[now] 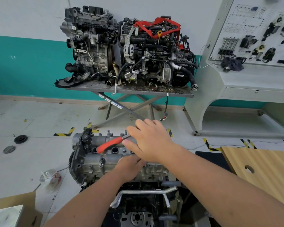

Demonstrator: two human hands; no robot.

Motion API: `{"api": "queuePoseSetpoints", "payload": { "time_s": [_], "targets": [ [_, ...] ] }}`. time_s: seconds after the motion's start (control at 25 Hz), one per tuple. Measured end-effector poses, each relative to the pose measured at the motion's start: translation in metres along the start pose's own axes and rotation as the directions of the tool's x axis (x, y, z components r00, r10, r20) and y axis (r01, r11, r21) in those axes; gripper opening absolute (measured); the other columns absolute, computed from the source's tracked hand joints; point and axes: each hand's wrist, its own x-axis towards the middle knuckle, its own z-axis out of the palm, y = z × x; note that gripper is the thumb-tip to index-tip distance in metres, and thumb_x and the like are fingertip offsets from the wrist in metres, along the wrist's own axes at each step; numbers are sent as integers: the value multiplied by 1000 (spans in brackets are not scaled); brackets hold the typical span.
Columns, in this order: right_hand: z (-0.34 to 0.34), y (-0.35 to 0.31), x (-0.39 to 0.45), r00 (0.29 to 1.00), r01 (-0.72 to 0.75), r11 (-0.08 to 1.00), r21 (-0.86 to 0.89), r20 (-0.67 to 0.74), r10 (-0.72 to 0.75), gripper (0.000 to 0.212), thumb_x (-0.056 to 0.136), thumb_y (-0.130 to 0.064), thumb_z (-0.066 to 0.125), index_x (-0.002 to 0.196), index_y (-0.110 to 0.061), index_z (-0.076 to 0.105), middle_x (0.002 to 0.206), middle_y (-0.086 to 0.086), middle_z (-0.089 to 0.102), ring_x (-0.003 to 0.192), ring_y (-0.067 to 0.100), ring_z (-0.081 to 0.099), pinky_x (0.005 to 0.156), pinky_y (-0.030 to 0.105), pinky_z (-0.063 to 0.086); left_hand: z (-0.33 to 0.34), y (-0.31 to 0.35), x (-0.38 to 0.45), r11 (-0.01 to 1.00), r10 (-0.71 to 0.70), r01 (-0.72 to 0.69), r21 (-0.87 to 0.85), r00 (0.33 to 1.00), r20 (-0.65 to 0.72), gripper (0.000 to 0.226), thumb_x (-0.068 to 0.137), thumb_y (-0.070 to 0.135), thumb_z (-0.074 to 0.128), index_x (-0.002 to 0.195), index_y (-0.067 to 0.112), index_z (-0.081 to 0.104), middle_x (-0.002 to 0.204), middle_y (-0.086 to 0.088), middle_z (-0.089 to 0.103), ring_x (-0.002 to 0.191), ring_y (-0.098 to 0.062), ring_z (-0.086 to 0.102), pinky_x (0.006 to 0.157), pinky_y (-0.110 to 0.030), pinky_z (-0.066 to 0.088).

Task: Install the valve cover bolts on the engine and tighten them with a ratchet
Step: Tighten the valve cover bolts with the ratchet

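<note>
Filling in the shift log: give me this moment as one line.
phase: tightening | right hand: holds ratchet head end over valve cover | left hand: rests on engine, grip unclear | red handle free

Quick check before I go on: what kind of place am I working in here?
Most likely an automotive training workshop. Two bare engines sit on a scissor-leg stand, a display board carries mounted car parts and wiring diagrams, and the floor has yellow-black hazard tape near the engine being worked on.
</note>
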Motion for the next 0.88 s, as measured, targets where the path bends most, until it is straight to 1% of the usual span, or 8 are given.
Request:
{"api": "queuePoseSetpoints", "payload": {
  "time_s": [0.16, 0.28, 0.36, 0.44, 0.56, 0.68, 0.76, 0.88],
  "targets": [
    [-10, 0, 16, 986, -82, 996, 40, 147, 75, 43, 106, -45, 23, 104, -20, 58, 96, 3, 58, 88, 28, 56, 68, 36, 34, 1, -1, 1, 1000, -4, 4, -19, 1000, -6, 41, 101, 56, 33, 97, 29, 63, 94, 6, 68, 97, -18, 61, 85, -34, 45],
    [-18, 6, 30, 895, -302, 917, 262, 408, 178, 40, 105, -37, 31, 84, -13, 56, 83, 7, 66, 78, 29, 60, 62, 37, 44, 2, -3, 2, 1000, 5, -5, -2, 1000, -5, 36, 101, 57, 33, 80, 36, 54, 78, 10, 59, 85, -16, 58, 77, -33, 43],
    [-20, 8, 32, 797, -566, 617, 546, 555, 240, 34, 101, -28, 39, 92, -7, 63, 75, 7, 74, 75, 26, 69, 71, 37, 54, 1, -4, 2, 1000, 21, -21, 11, 1000, -4, 36, 101, 56, 34, 75, 37, 48, 76, 11, 57, 84, -15, 56, 75, -33, 41],
    [-20, 6, 26, 694, -715, 146, 684, 668, 269, 26, 99, -22, 44, 102, -4, 62, 72, 6, 75, 70, 19, 72, 67, 33, 49, 0, -4, 0, 999, 40, -40, 12, 999, -2, 33, 102, 55, 34, 84, 35, 54, 83, 10, 61, 88, -16, 58, 80, -33, 43],
    [-11, 3, 18, 645, -571, -438, 695, 709, 284, 12, 101, -20, 48, 97, -12, 56, 77, 4, 75, 73, 17, 72, 68, 32, 41, -1, -3, 0, 998, 58, -58, 15, 998, -6, 41, 103, 54, 34, 107, 27, 64, 100, 5, 69, 97, -17, 61, 90, -34, 46],
    [2, -4, 8, 656, -237, -757, 609, 675, 338, 7, 96, -10, 59, 94, -15, 53, 80, 2, 71, 82, 19, 67, 82, 32, 51, 0, -4, 1, 998, 68, -68, 14, 998, -1, 44, 103, 53, 33, 106, 23, 64, 92, 1, 69, 91, -19, 63, 87, -36, 48],
    [10, -5, 3, 647, -35, -823, 566, 641, 413, 23, 90, -4, 64, 82, -20, 50, 80, 3, 64, 82, 21, 59, 94, 40, 50, 0, -4, 2, 997, 68, -68, 25, 998, -3, 43, 104, 52, 33, 102, 21, 63, 92, 1, 68, 91, -19, 62, 87, -37, 47],
    [16, -8, -5, 630, 53, -707, 705, 525, 571, 16, 92, -9, 63, 83, -21, 60, 94, 2, 72, 86, 17, 60, 91, 40, 43, 0, -2, 2, 999, 52, -52, 13, 999, -14, 40, 104, 51, 32, 101, 26, 62, 99, 4, 69, 98, -18, 62, 90, -35, 46]
  ]
}}
